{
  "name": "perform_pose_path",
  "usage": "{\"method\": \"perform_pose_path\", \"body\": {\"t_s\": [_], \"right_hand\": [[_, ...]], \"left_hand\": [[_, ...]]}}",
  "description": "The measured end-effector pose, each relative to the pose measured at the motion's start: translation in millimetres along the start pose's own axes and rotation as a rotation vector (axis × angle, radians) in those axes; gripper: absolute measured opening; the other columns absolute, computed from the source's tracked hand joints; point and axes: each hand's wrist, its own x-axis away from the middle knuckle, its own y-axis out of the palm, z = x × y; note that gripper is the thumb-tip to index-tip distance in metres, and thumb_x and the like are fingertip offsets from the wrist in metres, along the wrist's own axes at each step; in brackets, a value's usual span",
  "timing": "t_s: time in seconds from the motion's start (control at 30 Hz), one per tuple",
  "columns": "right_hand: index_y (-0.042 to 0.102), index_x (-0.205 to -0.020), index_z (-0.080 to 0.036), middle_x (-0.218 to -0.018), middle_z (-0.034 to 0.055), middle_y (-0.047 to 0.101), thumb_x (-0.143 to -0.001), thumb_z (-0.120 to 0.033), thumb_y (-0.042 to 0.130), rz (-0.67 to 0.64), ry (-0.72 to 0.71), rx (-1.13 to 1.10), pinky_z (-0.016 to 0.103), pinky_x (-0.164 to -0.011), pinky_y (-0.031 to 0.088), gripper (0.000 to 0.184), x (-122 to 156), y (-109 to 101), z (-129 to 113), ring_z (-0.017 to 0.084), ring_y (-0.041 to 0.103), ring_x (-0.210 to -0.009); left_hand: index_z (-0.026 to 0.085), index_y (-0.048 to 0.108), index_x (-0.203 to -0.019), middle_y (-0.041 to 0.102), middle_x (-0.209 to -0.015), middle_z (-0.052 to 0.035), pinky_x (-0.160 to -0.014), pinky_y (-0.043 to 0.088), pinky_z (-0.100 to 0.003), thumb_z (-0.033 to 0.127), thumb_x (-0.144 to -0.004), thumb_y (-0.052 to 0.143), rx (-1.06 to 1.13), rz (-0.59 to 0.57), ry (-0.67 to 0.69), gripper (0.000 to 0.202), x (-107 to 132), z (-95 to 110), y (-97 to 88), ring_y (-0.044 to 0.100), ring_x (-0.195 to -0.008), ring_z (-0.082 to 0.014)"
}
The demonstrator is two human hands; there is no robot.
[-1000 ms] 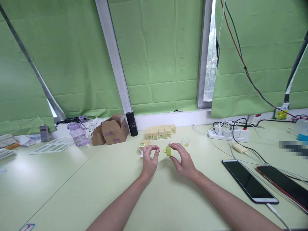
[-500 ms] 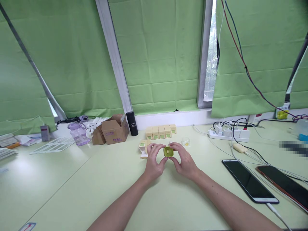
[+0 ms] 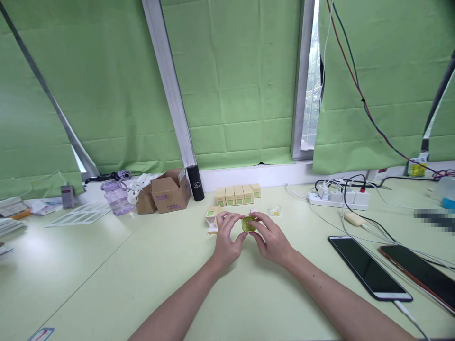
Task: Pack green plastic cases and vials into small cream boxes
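A small square olive-green case (image 3: 245, 223) is held up above the table, its hollow side facing me. My left hand (image 3: 228, 241) pinches its left side between thumb and fingers. My right hand (image 3: 273, 239) grips the right side, the thumb at the lower corner and a fingertip over the hollow, hiding part of the inside. Just behind my left hand stands an opened small cardboard box (image 3: 211, 215), partly covered by the fingers. Beyond my right hand lies a small clear container (image 3: 274, 209) with something yellow in it. Several small tan boxes (image 3: 234, 195) stand in a row farther back.
At the right lie a black-screened phone (image 3: 369, 267) and a second phone (image 3: 419, 270) among cables. Behind them sits a white power strip (image 3: 339, 200). A black tumbler (image 3: 195, 183), a brown carton (image 3: 170, 193) and a purple bottle (image 3: 117, 198) stand at the back left.
A finger of my right hand has moved left from the case's upper rim over its hollow. My left hand and the case stay nearly in place.
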Motion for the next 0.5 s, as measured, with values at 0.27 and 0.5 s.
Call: {"method": "perform_pose_path", "body": {"t_s": [0.27,0.5], "right_hand": [[0.057,-0.131,-0.022,-0.132,0.0177,0.059,-0.101,-0.007,0.046,0.023,-0.040,-0.008,0.046,-0.091,0.063,0.036,-2.7,0.9,-1.8,0.029,0.063,-0.121],[0.059,-0.129,-0.022,-0.132,0.0177,0.062,-0.100,-0.009,0.050,0.037,-0.028,-0.001,0.047,-0.095,0.063,0.033,-1.4,2.1,-0.1,0.030,0.064,-0.124]], "left_hand": [[0.026,0.066,-0.125,0.068,-0.120,-0.0100,-0.109,0.044,-0.053,0.020,-0.091,0.070,-0.005,0.017,0.040,0.035,0.7,-4.4,1.2,0.047,-0.126,-0.0315],[0.026,0.067,-0.125,0.069,-0.119,-0.0099,-0.108,0.044,-0.053,0.019,-0.091,0.070,0.002,0.024,0.044,0.035,0.2,-4.1,1.1,0.047,-0.124,-0.0311]]}}
